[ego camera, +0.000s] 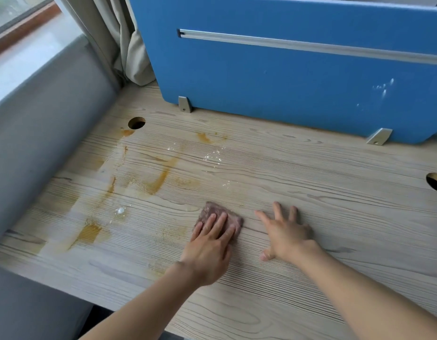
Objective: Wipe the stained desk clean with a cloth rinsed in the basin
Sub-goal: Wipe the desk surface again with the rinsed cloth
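A folded brownish cloth (233, 219) lies on the light wood-grain desk (310, 197), near its middle. My left hand (209, 246) presses flat on the cloth with straight fingers. Just right of the cloth, my right hand (285, 233) rests flat on the bare desk, fingers spread. Orange-brown stains (158, 179) streak the left half of the desk, with another patch (90, 233) near the left edge. Small white specks (120, 211) sit among the stains. No basin is in view.
A blue partition panel (286, 77) stands along the desk's far edge on metal brackets. A grey panel (41, 133) borders the left side, with a curtain (124, 45) behind. Round cable holes sit at the far left (136, 122) and right edge (435, 182).
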The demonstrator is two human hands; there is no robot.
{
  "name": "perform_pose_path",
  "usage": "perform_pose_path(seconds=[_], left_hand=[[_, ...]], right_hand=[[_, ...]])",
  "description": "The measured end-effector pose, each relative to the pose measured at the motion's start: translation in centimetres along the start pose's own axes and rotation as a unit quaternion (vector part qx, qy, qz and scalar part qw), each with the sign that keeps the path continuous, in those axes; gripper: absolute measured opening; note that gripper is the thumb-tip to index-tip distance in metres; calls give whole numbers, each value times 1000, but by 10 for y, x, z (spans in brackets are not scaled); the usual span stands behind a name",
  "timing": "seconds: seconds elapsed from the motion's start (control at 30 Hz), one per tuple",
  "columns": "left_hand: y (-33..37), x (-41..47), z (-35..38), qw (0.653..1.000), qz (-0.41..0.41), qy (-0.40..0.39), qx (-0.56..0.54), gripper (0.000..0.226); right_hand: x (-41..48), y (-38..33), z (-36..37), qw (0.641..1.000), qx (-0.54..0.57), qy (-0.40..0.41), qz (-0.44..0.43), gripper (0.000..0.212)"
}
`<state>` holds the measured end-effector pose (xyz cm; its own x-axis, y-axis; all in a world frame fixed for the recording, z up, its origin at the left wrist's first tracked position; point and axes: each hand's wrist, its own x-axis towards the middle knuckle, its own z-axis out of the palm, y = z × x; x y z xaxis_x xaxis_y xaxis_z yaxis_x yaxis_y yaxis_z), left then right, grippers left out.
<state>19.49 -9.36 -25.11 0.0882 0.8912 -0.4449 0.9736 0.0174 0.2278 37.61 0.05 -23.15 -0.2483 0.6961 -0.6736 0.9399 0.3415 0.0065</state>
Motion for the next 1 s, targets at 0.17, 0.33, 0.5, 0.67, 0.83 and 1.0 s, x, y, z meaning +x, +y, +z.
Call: perform_pose_path(seconds=[0.17, 0.33, 0.5, 0.67, 0.83, 1.0], left_hand=[[7, 4, -2, 1000, -11, -6, -13, 61], [-11, 14, -12, 1000, 10, -23, -11, 58], [9, 17, -12, 1000, -2, -21, -8, 62], [-4, 19, -15, 999, 34, -16, 12, 59], [13, 28, -13, 1000, 6, -6, 0, 64], [4, 30, -10, 999, 46, -7, 20, 60]], right_hand=[[13, 0, -5, 1000, 8, -10, 15, 127], [12, -1, -7, 1000, 8, -19, 13, 130], [10, 0, -6, 1000, 7, -13, 10, 126], [10, -1, -7, 1000, 6, -12, 10, 126], [12, -1, -6, 1000, 7, -11, 16, 125], [14, 1, -5, 1000, -1, -9, 12, 127]])
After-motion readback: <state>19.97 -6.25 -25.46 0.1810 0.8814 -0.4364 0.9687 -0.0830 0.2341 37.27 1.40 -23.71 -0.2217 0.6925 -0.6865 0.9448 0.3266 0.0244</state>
